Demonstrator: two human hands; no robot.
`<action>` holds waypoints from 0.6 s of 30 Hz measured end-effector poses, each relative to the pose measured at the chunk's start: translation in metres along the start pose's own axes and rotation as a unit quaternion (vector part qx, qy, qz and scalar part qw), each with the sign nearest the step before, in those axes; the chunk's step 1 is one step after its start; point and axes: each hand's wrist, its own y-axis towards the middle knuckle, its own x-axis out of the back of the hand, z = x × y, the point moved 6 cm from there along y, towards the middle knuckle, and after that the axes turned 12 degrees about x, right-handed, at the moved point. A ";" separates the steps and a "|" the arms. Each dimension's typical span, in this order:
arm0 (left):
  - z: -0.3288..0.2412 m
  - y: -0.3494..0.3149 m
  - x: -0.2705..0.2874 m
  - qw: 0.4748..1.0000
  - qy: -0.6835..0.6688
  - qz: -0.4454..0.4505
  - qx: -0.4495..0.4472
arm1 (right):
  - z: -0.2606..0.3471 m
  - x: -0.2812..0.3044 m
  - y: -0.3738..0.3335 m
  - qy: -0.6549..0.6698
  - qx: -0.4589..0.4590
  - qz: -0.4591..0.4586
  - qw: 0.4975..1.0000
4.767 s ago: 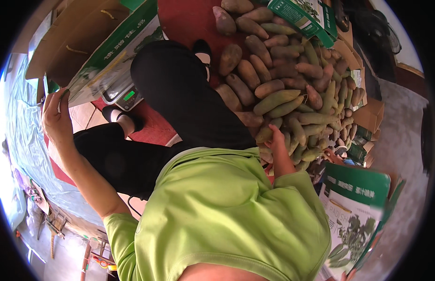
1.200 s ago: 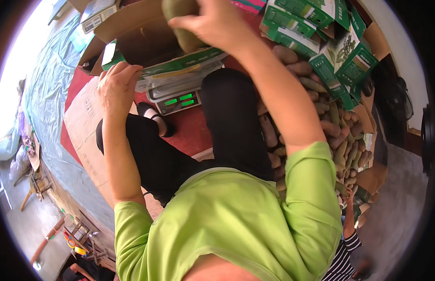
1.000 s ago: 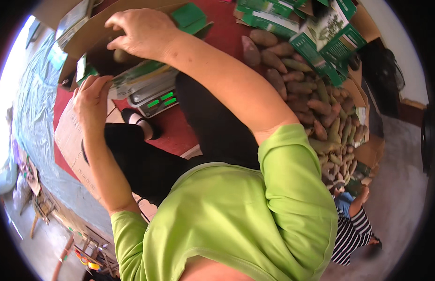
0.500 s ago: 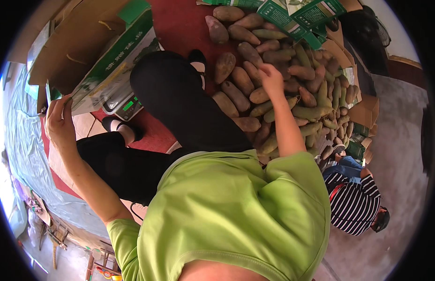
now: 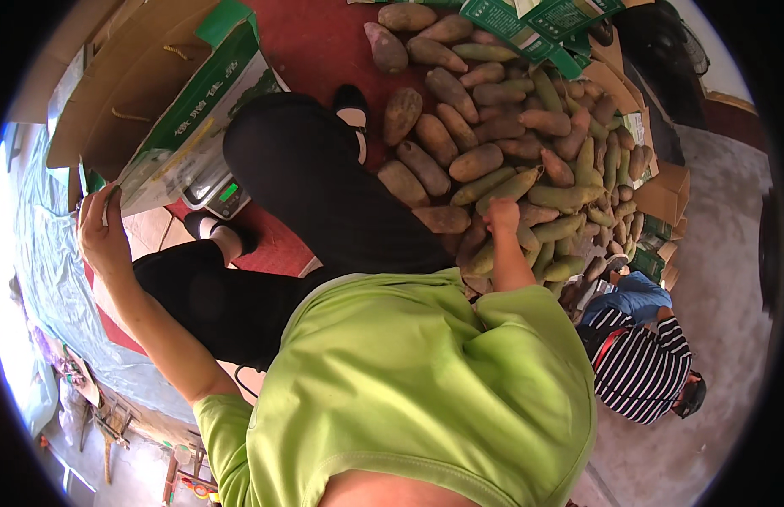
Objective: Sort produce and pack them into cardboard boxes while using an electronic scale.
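Observation:
My left hand (image 5: pixel 103 232) pinches the near edge of an open cardboard box (image 5: pixel 185 131) with a green and white printed side. A digital scale (image 5: pixel 223 196) with a lit green display sits by the box's lower edge. On the right, my right hand (image 5: pixel 502 217) is closed low over a heap of tubers (image 5: pixel 569 169). Its curled fingers touch the lower end of a long greenish tuber (image 5: pixel 509 188); what they hold, if anything, is hidden. The heap mixes brownish-purple tubers with longer green ones.
Flattened green cartons (image 5: pixel 536 29) lie beyond the heap, and brown cartons (image 5: pixel 662 198) flank its right side. A person in a striped shirt (image 5: pixel 641 372) crouches at lower right. Blue plastic sheeting (image 5: pixel 54 253) covers the left side. Red matting (image 5: pixel 312 46) lies underfoot.
My right hand has moved back toward me from over the middle of the heap to its near part. The left hand stays on the box edge, which has shifted slightly left.

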 end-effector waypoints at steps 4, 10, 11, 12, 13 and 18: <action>-0.004 0.002 0.000 1.000 -0.001 0.006 0.015 | -0.005 -0.011 -0.006 -0.119 -0.031 -0.010 0.992; -0.012 -0.003 0.008 1.000 -0.008 -0.003 -0.005 | 0.023 -0.029 -0.020 -0.030 -0.129 -0.008 0.991; -0.014 -0.004 0.010 1.000 -0.011 -0.002 -0.003 | 0.014 -0.040 -0.009 -0.033 -0.122 -0.001 0.992; -0.018 0.001 -0.001 0.999 -0.031 0.004 -0.010 | -0.013 -0.036 0.004 -0.015 -0.133 -0.086 0.987; -0.019 0.000 0.012 1.000 -0.026 0.001 -0.008 | -0.022 -0.042 0.013 0.000 -0.130 -0.141 0.981; -0.030 -0.003 0.011 1.000 -0.009 -0.022 0.000 | -0.043 -0.036 0.016 0.107 -0.148 -0.231 0.956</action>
